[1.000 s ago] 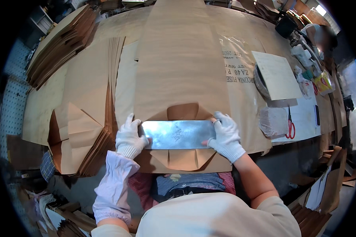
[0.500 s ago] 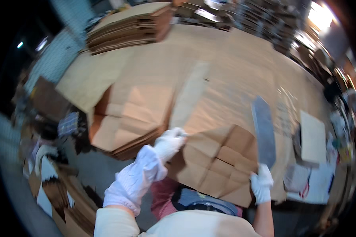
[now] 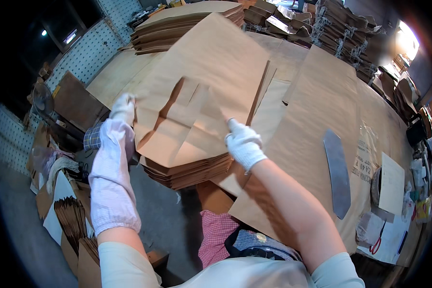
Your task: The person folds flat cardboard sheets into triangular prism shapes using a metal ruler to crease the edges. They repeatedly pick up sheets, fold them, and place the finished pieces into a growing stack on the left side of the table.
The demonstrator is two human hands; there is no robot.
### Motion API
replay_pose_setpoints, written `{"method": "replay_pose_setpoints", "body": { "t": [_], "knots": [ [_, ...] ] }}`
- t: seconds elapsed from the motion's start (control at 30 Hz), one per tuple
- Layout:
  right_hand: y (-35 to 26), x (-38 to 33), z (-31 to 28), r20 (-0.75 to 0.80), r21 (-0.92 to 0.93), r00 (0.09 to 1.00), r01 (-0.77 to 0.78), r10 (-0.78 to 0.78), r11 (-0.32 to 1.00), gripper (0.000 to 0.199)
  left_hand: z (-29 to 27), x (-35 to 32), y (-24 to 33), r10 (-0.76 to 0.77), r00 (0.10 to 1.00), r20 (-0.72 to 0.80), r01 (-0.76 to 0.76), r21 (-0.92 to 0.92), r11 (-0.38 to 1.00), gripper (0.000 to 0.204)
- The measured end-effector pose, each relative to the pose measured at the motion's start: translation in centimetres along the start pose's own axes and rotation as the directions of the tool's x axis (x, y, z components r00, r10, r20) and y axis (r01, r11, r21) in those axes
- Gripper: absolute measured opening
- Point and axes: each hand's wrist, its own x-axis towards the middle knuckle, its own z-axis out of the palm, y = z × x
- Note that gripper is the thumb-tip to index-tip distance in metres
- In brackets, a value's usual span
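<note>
A folded brown paper bag point(image 3: 211, 81) lies tilted over a stack of similar bags point(image 3: 192, 170) at the table's left front. My left hand point(image 3: 124, 108), in a white glove and long sleeve cover, grips the bag's left edge. In a white glove too, my right hand point(image 3: 244, 144) pinches the bag's folded bottom flap near its right side. A flat grey metal plate point(image 3: 337, 173) rests loose on a large sheet of brown paper point(image 3: 321, 110) to the right, apart from both hands.
More bag stacks point(image 3: 187, 21) and bundled bags point(image 3: 350, 33) stand at the back. White papers point(image 3: 391, 185), red-handled scissors point(image 3: 377, 242) and small items sit at the right edge. Pegboard walls point(image 3: 89, 48) and paper piles point(image 3: 69, 221) lie left, below the table.
The view has swung left. Both hands left the metal plate, which now lies on the sheet at the right, and they have taken hold of a bag over the left stack.
</note>
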Motion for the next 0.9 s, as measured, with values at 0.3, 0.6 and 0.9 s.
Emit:
{"method": "replay_pose_setpoints", "body": {
  "t": [0.3,0.6,0.9],
  "knots": [
    [7.1,-7.3,1.0,-0.058,-0.128,0.953,0.288,-0.297,0.949,0.041,7.4,-7.7,-1.9,-0.315,0.869,0.38,0.388,-0.131,0.912,0.064],
    [23.1,-30.4,-7.5,-0.273,-0.312,0.894,-0.431,0.355,0.847,0.073,0.4,-23.7,16.1,0.591,0.805,-0.052,-0.453,-0.697,0.555,0.048],
    [24.9,-31.5,-8.0,-0.386,0.033,0.612,-0.739,0.691,0.673,0.043,16.8,-31.7,25.1,0.854,0.48,0.198,-0.763,-0.387,0.518,0.048]
  ]
}}
